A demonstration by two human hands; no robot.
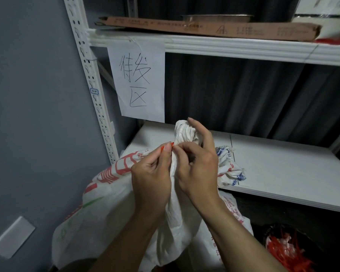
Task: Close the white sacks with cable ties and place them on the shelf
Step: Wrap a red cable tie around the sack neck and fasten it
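White sack (110, 203): body sits below and in front of the shelf board (283, 169), and the gathered neck rises over the board's left end, near the perforated upright (90, 75). Left hand (151, 173) pinches the red cable tie (166, 146) at the neck. Right hand (196, 165) curls round the neck, touching the left, one finger raised. A wide stretch of board runs rightward from the hands. Paper sign (137, 83) hangs just above.
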